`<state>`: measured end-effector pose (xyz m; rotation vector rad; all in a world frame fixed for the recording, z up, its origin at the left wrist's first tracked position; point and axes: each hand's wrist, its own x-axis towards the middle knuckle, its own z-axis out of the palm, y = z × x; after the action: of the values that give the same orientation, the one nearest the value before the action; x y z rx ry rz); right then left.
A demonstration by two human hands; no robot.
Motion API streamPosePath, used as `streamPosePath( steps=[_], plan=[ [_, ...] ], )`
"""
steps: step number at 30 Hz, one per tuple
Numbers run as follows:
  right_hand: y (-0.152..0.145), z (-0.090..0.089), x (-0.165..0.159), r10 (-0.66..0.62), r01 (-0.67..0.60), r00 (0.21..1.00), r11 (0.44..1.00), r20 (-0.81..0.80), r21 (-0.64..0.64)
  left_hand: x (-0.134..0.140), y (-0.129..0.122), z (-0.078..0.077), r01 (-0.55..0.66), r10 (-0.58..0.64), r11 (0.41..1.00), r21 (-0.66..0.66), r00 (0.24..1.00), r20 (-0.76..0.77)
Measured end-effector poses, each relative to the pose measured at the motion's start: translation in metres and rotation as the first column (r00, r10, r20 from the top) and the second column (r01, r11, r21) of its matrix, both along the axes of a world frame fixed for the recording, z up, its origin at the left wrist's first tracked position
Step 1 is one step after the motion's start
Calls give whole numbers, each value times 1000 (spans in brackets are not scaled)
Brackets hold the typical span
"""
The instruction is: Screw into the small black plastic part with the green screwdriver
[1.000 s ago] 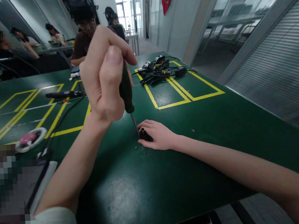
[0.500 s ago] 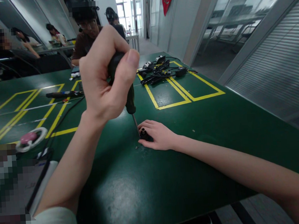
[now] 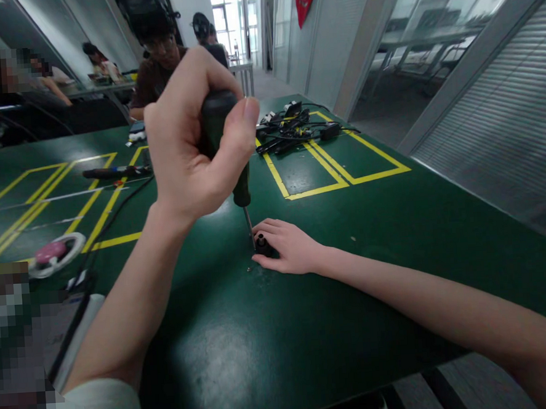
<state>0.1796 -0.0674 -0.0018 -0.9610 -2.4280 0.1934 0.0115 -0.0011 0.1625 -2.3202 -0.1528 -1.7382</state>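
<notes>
Head view: a left hand (image 3: 186, 154) gripping a screwdriver (image 3: 241, 192) over a small black part (image 3: 262, 247) steadied by a right hand (image 3: 294, 247) on a green table (image 3: 318, 331)

The left hand is raised and wrapped tightly around the dark handle, thumb along its side; the thin metal shaft slants down to the left edge of the part, though whether the tip touches it is too small to tell. The right hand lies low on the table, its thumb and fingers curled around the part, which sits near the middle of the picture. A tiny metal piece (image 3: 248, 269) lies just beside, toward the viewer. Farther back, black cables (image 3: 291, 132) are heaped over yellow tape outlines (image 3: 316, 192); at left are a dark tool (image 3: 118, 172) and a white ring (image 3: 79, 244) around something pink (image 3: 51, 252). A person (image 3: 143, 83) in a brown top sits across the table
</notes>
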Motion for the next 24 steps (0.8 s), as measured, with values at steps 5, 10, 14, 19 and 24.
streamPosePath(
  steps=[5,10,14,19,24],
  plan=[
    [0,0,0,-1,1,1000,1000,-3,8,1,-2,0,-9,10,998,-58,1000,13],
    [0,1,0,-6,6,1000,1000,10,-10,1,-3,3,4,-4,999,-46,1000,12],
    [0,1,0,4,-4,1000,1000,4,-18,0,-4,5,52,-49,997,-60,998,40],
    [0,1,1,-1,1,1000,1000,-1,-24,1,-2,4,44,-42,994,-104,999,25],
    [0,2,0,-7,7,1000,1000,8,-28,4,6,1,84,-77,989,-125,995,60]
  ],
)
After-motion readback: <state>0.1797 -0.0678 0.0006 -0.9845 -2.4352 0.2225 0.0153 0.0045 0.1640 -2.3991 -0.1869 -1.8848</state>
